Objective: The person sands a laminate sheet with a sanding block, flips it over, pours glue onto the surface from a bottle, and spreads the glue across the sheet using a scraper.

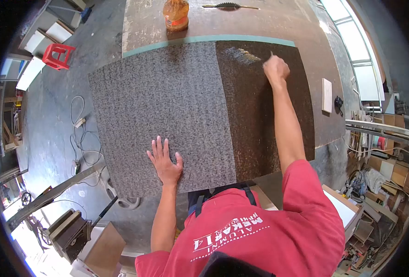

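Single head-worn wide-angle view; forward and down; close above the panel (200,111)

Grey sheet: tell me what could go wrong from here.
The grey sheet juts past the left edge of the table, so pressure from the left hand might shift it. The jar stands close to the far edge and could get knocked over. The smear on the brown part lies near the grey and might spread onto it.
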`<state>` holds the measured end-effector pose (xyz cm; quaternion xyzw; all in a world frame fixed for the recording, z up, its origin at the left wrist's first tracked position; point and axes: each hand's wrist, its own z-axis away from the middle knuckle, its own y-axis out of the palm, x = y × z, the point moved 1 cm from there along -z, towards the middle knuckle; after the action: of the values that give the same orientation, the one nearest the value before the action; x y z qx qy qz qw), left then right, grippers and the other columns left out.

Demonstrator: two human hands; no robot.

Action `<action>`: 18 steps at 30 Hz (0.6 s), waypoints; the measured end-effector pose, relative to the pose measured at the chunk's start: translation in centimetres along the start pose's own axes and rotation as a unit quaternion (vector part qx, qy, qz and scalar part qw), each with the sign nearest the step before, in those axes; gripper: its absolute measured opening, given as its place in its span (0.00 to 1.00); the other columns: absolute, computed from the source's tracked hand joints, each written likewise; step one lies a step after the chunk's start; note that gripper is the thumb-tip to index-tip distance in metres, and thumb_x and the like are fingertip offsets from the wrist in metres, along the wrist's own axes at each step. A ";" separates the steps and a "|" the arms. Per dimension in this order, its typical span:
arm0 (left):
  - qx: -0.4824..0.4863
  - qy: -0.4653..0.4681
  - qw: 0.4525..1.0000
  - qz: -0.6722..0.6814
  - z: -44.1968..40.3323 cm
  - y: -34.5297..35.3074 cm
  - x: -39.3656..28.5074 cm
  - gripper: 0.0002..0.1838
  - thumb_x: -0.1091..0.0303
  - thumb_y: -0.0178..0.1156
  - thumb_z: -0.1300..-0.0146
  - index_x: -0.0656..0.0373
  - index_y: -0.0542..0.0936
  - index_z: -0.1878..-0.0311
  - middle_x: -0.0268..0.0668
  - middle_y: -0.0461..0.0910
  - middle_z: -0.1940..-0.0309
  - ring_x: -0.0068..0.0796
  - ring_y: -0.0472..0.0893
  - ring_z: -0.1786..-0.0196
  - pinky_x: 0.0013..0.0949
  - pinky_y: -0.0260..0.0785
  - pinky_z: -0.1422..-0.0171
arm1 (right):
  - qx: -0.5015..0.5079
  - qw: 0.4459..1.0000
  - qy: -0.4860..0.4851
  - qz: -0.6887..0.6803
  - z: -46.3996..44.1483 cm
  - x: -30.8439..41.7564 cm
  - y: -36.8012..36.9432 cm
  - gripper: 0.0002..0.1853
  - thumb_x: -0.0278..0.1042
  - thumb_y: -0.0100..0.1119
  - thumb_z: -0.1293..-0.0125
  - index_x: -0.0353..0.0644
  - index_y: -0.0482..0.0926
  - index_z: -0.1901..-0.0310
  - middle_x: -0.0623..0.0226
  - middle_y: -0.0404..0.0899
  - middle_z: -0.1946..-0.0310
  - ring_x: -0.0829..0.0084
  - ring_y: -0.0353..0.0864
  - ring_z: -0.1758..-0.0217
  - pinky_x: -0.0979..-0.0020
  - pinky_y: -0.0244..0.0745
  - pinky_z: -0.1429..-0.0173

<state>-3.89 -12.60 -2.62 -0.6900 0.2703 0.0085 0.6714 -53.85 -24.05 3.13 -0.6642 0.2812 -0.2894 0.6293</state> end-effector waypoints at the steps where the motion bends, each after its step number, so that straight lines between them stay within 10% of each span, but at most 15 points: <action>1: 0.002 0.001 1.000 -0.002 0.2 -0.1 0.0 0.37 0.61 0.62 0.38 0.54 0.68 0.24 0.43 0.59 0.18 0.50 0.54 0.15 0.66 0.40 0.15 | -0.003 0.999 -0.015 -0.031 -0.2 1.0 0.3 0.13 0.32 0.55 0.30 0.45 0.89 0.52 0.50 0.89 0.55 0.46 0.89 0.50 0.48 0.84 0.47; 9: -0.017 0.006 1.000 -0.003 0.1 0.1 -0.3 0.35 0.61 0.62 0.36 0.53 0.70 0.24 0.42 0.60 0.18 0.49 0.55 0.16 0.65 0.41 0.15 | 0.043 0.924 -0.370 -0.086 -0.5 2.5 1.3 0.16 0.32 0.60 0.31 0.61 0.89 0.46 0.58 0.89 0.57 0.53 0.88 0.51 0.54 0.82 0.46; 18: -0.054 0.031 0.998 -0.020 0.9 0.9 0.5 0.32 0.57 0.60 0.34 0.56 0.72 0.27 0.43 0.62 0.20 0.50 0.56 0.16 0.68 0.44 0.17 | 0.080 0.914 -0.385 -0.101 21.6 -11.5 -0.5 0.20 0.24 0.63 0.38 0.60 0.90 0.49 0.60 0.89 0.56 0.55 0.89 0.53 0.55 0.84 0.52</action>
<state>-3.52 -11.90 -3.76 -0.7304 0.2765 -0.0118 0.6244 -45.68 -1.03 2.44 -0.6962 -0.0754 -0.0948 0.7075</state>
